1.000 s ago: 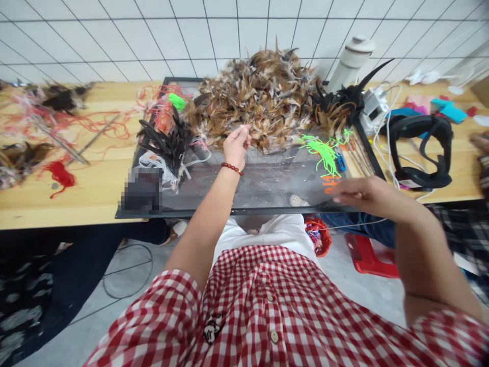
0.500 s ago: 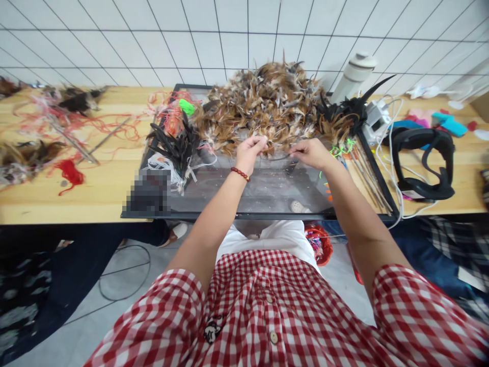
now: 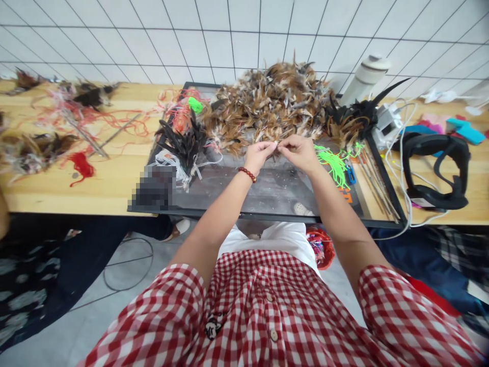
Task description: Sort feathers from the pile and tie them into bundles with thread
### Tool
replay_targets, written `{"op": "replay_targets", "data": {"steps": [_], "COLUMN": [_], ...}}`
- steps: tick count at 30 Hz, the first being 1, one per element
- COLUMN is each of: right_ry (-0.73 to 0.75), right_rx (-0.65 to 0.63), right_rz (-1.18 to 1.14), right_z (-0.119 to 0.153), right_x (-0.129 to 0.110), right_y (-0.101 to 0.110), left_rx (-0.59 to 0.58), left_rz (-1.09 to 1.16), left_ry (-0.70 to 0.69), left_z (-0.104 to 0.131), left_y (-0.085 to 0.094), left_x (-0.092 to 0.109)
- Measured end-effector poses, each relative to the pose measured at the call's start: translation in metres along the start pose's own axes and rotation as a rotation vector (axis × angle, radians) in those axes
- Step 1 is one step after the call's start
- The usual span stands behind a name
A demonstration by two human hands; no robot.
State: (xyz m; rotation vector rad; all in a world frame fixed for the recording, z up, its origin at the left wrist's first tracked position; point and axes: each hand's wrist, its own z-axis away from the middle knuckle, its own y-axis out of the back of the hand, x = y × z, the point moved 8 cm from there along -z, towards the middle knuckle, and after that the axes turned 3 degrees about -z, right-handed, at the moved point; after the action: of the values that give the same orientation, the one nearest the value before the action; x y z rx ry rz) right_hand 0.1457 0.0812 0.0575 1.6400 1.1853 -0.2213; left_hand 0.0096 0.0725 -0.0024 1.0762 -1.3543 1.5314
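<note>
My left hand [image 3: 260, 155], with a dark red bead bracelet [image 3: 247, 174] at its wrist, is pinched closed at the front of a heap of brown feathers [image 3: 267, 102]. Close against its fingertips, my right hand [image 3: 300, 152] is pinched too. What lies between the fingers is too small to make out. Both hands are above a dark, black-edged tray [image 3: 229, 191]. Bright green cords [image 3: 331, 162] lie just right of my right hand, and black feathers [image 3: 185, 140] lie to the left.
A pale bottle [image 3: 364, 79] stands behind the tray's right side. Thin rods [image 3: 376, 178], a white device [image 3: 387, 122] with cables and a black headset [image 3: 435, 171] are to the right. Red yarn [image 3: 81, 167] and crossed rods [image 3: 86, 133] lie left. A co-worker's legs [image 3: 95, 260] show below.
My right hand has moved left, so that its fingertips now meet those of my left hand. More of the green cords shows. The whole view has shifted slightly.
</note>
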Motion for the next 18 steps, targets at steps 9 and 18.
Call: {"op": "replay_targets", "data": {"steps": [9, 18], "right_ry": [0.031, -0.018], "right_rx": [0.043, 0.056], "right_rz": [0.055, -0.057], "right_z": [0.008, 0.007], "right_x": [-0.011, -0.002], "right_y": [0.000, -0.002], "left_rx": [-0.092, -0.107], "left_rz": [-0.092, -0.136], "left_ry": [0.001, 0.044], "left_z": [0.004, 0.007], "left_y": [-0.004, -0.004], "left_x": [0.000, -0.001]}}
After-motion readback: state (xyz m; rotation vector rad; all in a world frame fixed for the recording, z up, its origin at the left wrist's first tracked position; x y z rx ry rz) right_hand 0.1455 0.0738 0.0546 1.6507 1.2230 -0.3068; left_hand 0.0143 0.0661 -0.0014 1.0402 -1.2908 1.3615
